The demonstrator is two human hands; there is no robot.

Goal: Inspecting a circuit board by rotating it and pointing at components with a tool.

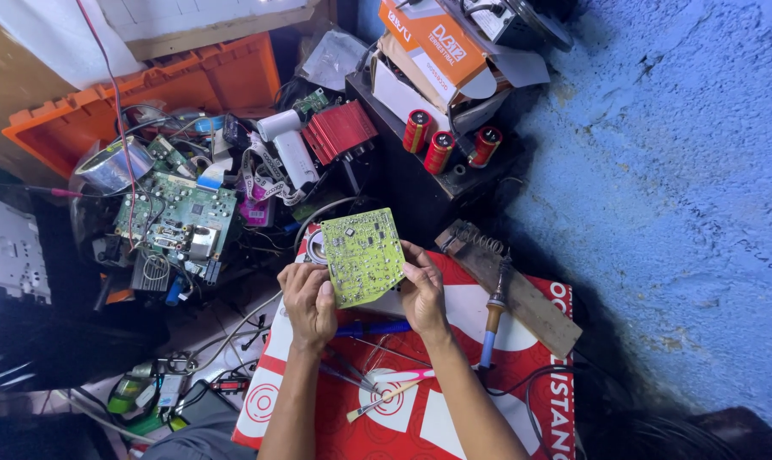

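A yellow-green circuit board [362, 255] is held up between both hands, solder side toward me. My left hand [309, 300] grips its left edge and my right hand [422, 291] grips its right edge. Below the hands lies a red and white printed mat [454, 409]. On the mat rest a blue-handled screwdriver [377, 327], tweezers [345, 371] and a small brush [386, 398]. A soldering iron [492, 317] with a blue and wooden handle leans on its wooden stand [522, 294] just right of my right hand.
A pile of electronics sits at left: a green circuit board [177, 223], a tape roll [109, 166], a red heatsink [339, 130], an orange crate [173, 89]. Three red capacitors [441, 145] stand on a black box. A blue wall [676, 187] fills the right.
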